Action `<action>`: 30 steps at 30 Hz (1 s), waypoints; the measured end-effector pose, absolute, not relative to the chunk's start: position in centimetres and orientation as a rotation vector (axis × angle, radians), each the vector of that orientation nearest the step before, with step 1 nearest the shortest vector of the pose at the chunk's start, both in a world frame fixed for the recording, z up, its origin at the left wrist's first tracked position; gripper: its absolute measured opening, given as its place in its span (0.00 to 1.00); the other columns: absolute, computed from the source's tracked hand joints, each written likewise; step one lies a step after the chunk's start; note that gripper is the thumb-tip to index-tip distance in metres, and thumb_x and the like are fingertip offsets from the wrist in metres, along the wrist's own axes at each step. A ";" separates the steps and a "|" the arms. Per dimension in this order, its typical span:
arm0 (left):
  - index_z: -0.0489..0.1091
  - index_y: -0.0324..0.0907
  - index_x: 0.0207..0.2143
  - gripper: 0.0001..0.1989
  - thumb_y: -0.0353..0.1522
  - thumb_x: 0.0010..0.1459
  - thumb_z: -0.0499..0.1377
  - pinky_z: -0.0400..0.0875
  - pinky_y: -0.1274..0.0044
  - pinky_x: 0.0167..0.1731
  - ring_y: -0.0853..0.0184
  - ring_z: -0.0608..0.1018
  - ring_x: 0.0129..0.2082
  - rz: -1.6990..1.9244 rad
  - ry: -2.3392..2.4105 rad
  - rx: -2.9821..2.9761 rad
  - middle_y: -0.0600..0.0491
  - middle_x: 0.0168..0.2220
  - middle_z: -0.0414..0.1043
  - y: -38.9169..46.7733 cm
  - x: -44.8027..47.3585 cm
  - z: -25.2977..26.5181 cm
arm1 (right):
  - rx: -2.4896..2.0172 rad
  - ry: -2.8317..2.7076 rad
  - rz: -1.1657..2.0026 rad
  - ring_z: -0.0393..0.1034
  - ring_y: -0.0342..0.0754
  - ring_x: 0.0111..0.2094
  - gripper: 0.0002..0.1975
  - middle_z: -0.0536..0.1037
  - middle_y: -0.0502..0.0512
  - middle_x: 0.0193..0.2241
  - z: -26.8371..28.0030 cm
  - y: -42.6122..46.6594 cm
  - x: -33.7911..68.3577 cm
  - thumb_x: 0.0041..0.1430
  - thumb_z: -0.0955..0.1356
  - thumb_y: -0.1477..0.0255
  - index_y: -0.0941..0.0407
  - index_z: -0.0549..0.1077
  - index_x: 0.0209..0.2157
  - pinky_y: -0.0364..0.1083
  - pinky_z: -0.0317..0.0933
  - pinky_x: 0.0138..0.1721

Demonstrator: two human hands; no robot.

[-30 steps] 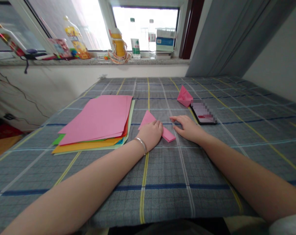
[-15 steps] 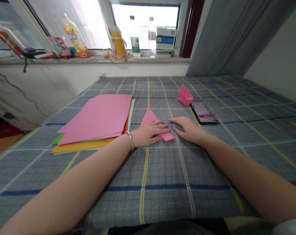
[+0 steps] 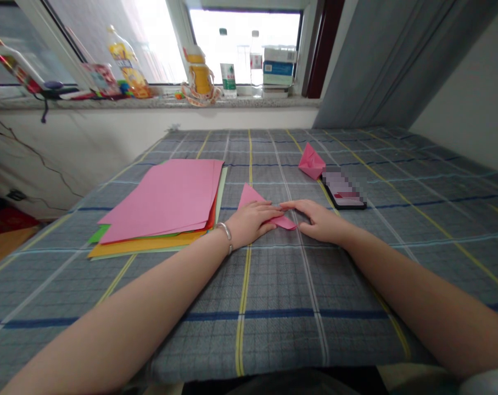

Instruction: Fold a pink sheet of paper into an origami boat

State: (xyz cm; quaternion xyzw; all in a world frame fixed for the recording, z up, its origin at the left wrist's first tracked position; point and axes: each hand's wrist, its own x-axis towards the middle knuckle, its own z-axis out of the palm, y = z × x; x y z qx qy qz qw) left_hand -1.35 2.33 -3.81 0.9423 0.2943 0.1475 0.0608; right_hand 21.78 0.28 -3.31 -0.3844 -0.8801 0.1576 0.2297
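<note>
A folded piece of pink paper (image 3: pixel 249 195) lies on the checked cloth, its pointed top and lower right corner showing. My left hand (image 3: pixel 255 222) rests flat across its middle, fingers stretched out to the right, and covers much of it. Just right of it is my right hand (image 3: pixel 317 219), thumb and fingers apart, the index fingertip at the left hand's fingertips by the paper's edge. Nothing shows between the right thumb and fingers. Beyond the right hand stands a folded pink paper shape (image 3: pixel 312 162), touching or close to a phone (image 3: pixel 344 189).
A stack of coloured paper sheets (image 3: pixel 166 195), pink on top, lies to the left on the checked cloth (image 3: pixel 281 340). Bottles, a yellow cup (image 3: pixel 199 77) and boxes line the windowsill (image 3: pixel 162 101) at the back. A grey curtain (image 3: pixel 368 60) hangs at the right.
The folded pink paper has turned slightly, its top tip shifting left. My left hand has slid a little right and my right hand has come in to meet its fingertips.
</note>
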 end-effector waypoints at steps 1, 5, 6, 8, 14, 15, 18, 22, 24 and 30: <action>0.66 0.40 0.54 0.18 0.35 0.63 0.53 0.59 0.65 0.57 0.61 0.67 0.57 0.463 0.932 2.858 0.48 0.55 0.68 2.1 -1.1 -3.8 | -1.045 -2.424 0.454 0.63 0.52 0.55 0.30 0.71 0.57 0.54 -3.2 0.2 21.8 0.48 0.62 0.78 0.54 0.65 0.55 0.56 0.56 0.56; 0.67 0.40 0.52 0.17 0.36 0.63 0.53 0.62 0.67 0.55 0.61 0.70 0.53 0.549 1.060 2.860 0.48 0.52 0.71 1.4 -0.3 -4.0 | -0.988 -2.479 0.458 0.63 0.53 0.54 0.31 0.70 0.58 0.54 -2.8 0.1 21.9 0.47 0.63 0.78 0.55 0.64 0.56 0.55 0.56 0.56; 0.67 0.40 0.51 0.17 0.36 0.62 0.53 0.63 0.67 0.54 0.62 0.71 0.52 0.564 1.081 2.854 0.48 0.51 0.71 1.2 -0.1 -4.1 | -0.982 -2.491 0.445 0.64 0.53 0.54 0.31 0.70 0.58 0.53 -2.7 0.0 21.9 0.47 0.64 0.77 0.55 0.64 0.56 0.55 0.56 0.55; 0.67 0.39 0.50 0.17 0.36 0.61 0.55 0.64 0.66 0.53 0.62 0.71 0.51 0.588 1.097 2.835 0.48 0.50 0.71 1.2 0.1 -4.3 | -0.979 -2.505 0.424 0.64 0.53 0.53 0.30 0.71 0.59 0.52 -2.7 0.0 21.8 0.49 0.66 0.75 0.55 0.64 0.57 0.55 0.57 0.54; 0.66 0.39 0.52 0.17 0.34 0.60 0.55 0.64 0.69 0.54 0.63 0.72 0.51 0.608 1.009 2.672 0.48 0.50 0.71 1.7 -0.2 -4.2 | -1.013 -2.500 0.403 0.66 0.53 0.51 0.25 0.72 0.57 0.51 -2.6 -0.1 21.7 0.56 0.65 0.70 0.53 0.65 0.56 0.54 0.59 0.52; 0.66 0.39 0.52 0.17 0.34 0.61 0.54 0.64 0.69 0.54 0.64 0.72 0.52 0.603 1.005 2.648 0.48 0.49 0.72 1.7 -0.2 -4.1 | -1.018 -2.503 0.394 0.66 0.52 0.51 0.24 0.73 0.57 0.51 -2.6 -0.1 21.7 0.57 0.65 0.69 0.53 0.65 0.56 0.53 0.59 0.52; 0.66 0.40 0.52 0.16 0.33 0.63 0.51 0.63 0.69 0.55 0.65 0.71 0.54 0.600 1.016 2.649 0.48 0.50 0.72 1.8 -0.2 -4.0 | -1.041 -2.499 0.364 0.67 0.52 0.49 0.21 0.74 0.57 0.49 -2.5 -0.1 21.7 0.61 0.63 0.67 0.53 0.66 0.55 0.53 0.60 0.51; 0.68 0.39 0.50 0.15 0.31 0.65 0.49 0.63 0.69 0.55 0.65 0.70 0.55 0.573 1.028 2.762 0.47 0.51 0.72 1.8 0.0 -4.4 | -1.074 -2.454 0.305 0.69 0.51 0.47 0.17 0.76 0.56 0.46 -2.6 0.0 21.7 0.62 0.62 0.67 0.53 0.71 0.51 0.52 0.61 0.49; 0.68 0.39 0.49 0.15 0.31 0.65 0.48 0.64 0.70 0.55 0.65 0.70 0.55 0.586 1.046 2.779 0.47 0.51 0.72 1.9 0.0 -4.6 | -1.100 -2.430 0.268 0.70 0.51 0.45 0.16 0.77 0.55 0.44 -2.7 0.1 21.7 0.62 0.62 0.69 0.53 0.72 0.49 0.51 0.62 0.47; 0.69 0.39 0.47 0.14 0.33 0.65 0.47 0.68 0.73 0.50 0.65 0.75 0.49 0.555 1.110 2.777 0.47 0.47 0.74 2.1 0.1 -4.5 | -1.183 -2.439 0.120 0.72 0.49 0.39 0.17 0.79 0.53 0.39 -2.7 -0.1 21.7 0.58 0.65 0.71 0.53 0.72 0.49 0.47 0.63 0.40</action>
